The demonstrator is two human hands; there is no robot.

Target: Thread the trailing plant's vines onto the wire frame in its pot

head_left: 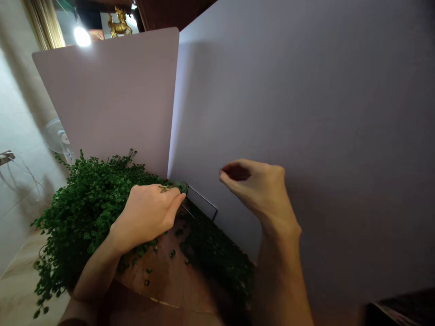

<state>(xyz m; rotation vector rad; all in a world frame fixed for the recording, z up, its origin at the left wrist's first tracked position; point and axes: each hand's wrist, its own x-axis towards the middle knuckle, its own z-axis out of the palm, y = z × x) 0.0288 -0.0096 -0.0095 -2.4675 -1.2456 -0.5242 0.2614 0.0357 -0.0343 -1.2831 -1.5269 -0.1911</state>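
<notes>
My left hand is closed in a pinch over the plants, with a thin green sprig showing at its fingers. Its fingertips are near one end of a thin metal wire frame. To the right, in front of the pale panel, my right hand is raised with thumb and forefinger pinched together. A tiny dark speck shows at those fingertips, too small to name. A bushy heap of small-leaved greenery spreads left of and behind my left hand.
Loose leaves lie on the brown wooden tabletop. More dark greenery runs along the panel's foot. Two pale upright panels stand behind and to the right. A lit bulb, a golden horse figure and a fan are beyond.
</notes>
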